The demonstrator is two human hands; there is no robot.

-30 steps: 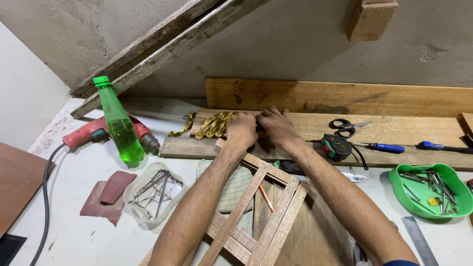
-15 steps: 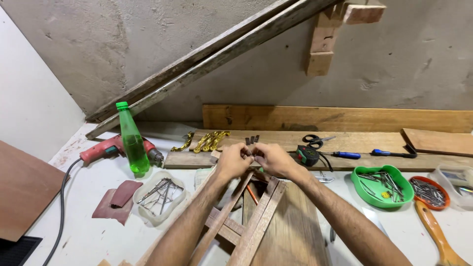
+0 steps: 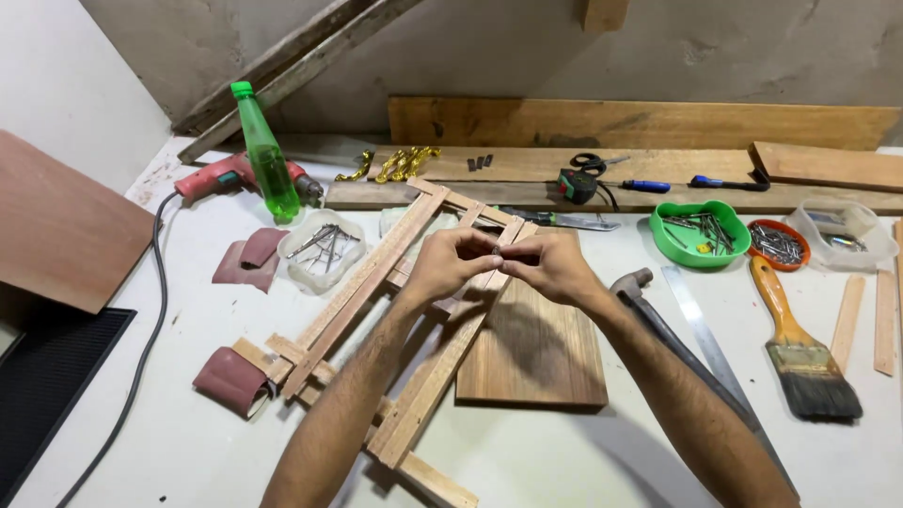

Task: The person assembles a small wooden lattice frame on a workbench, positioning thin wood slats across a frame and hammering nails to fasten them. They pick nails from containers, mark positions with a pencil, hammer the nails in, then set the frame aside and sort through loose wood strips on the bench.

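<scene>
My left hand [image 3: 450,265] and my right hand [image 3: 553,269] meet fingertip to fingertip just above a slatted wooden frame [image 3: 369,282]. Together they pinch a small piece that is too tiny to make out. The frame lies slantwise across the white table, partly over a flat wooden board [image 3: 532,356]. Three small dark pieces [image 3: 480,162] lie on the plank at the back, beside several gold-coloured fittings [image 3: 400,165].
At the left are a green bottle [image 3: 266,155], a red drill [image 3: 218,175], a clear tub of nails [image 3: 320,249] and sandpaper [image 3: 246,260]. At the right are a green bowl of nails [image 3: 698,231], a hammer [image 3: 632,282], a paintbrush [image 3: 800,353] and a metal blade [image 3: 701,315]. Scissors [image 3: 588,162] lie by the back planks.
Both hands came back from the plank at the rear toward me, holding something small, and now hover over the frame. The view has tilted down, showing more of the table.
</scene>
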